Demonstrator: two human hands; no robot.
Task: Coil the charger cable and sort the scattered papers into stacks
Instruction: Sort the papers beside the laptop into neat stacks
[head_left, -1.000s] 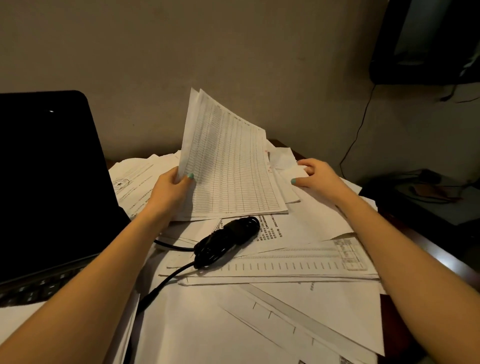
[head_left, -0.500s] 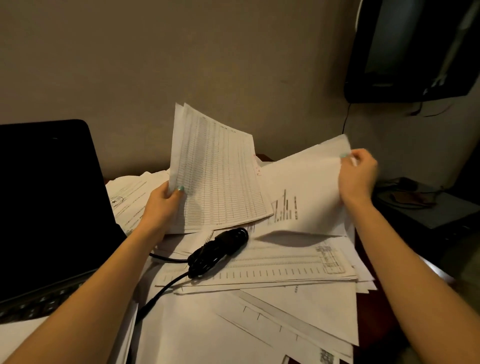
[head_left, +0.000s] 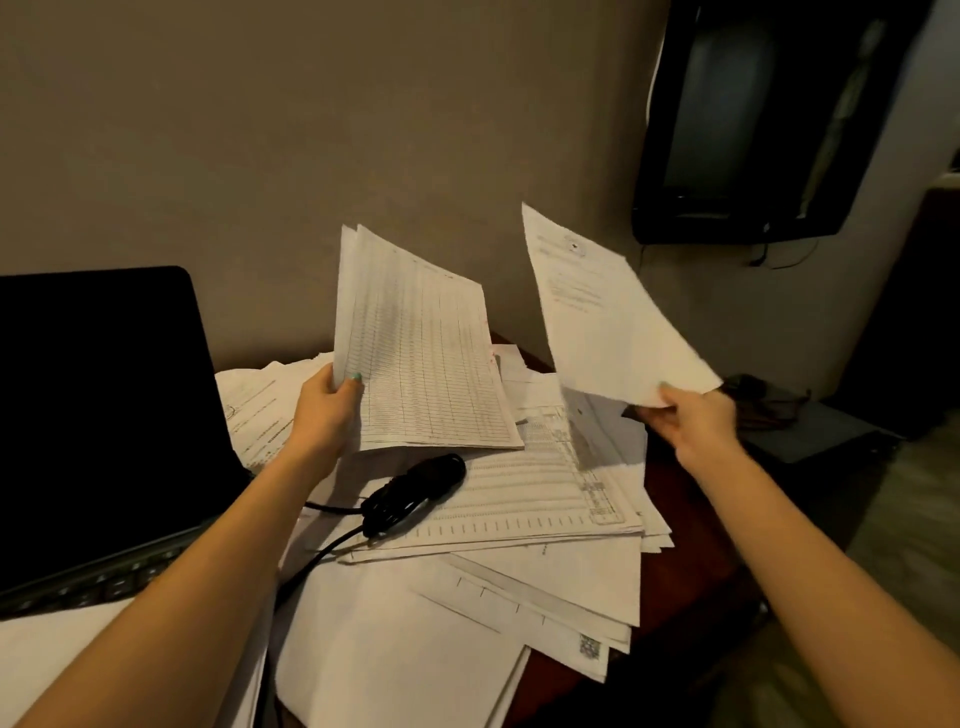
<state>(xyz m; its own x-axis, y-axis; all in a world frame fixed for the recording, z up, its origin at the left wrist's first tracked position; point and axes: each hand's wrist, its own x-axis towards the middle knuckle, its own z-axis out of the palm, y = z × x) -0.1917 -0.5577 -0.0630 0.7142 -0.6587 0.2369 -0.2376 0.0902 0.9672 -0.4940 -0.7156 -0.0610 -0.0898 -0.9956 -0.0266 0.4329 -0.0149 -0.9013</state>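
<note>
- Lower centre: scattered papers (head_left: 467, 623) lie in overlapping layers, corners askew, over most of the bench (head_left: 685, 545). Its dark reddish top shows at the lower right.
- Left edge: a laptop (head_left: 93, 395) stands open with a dark display, its keyboard running toward the lower left corner.
- Centre: the black charger cable (head_left: 415, 488) lies bunched in a loose bundle on ruled sheets. One lead trails toward the lower centre, another toward the laptop.
- Left of centre: the left hand (head_left: 324, 410) has its grip closed on a gridded sheaf (head_left: 426, 364) at the lower left edge, thumb across the front. The sheaf is tilted up from the pile.
- Right of centre: the right hand (head_left: 691, 421) has its grip pinched on the lower edge of a single sheet (head_left: 608, 322). The sheet is raised in the air, clear of the pile, and its print is too faint to read.
- Upper right: a dark screen (head_left: 753, 114) hangs on the wall.
</note>
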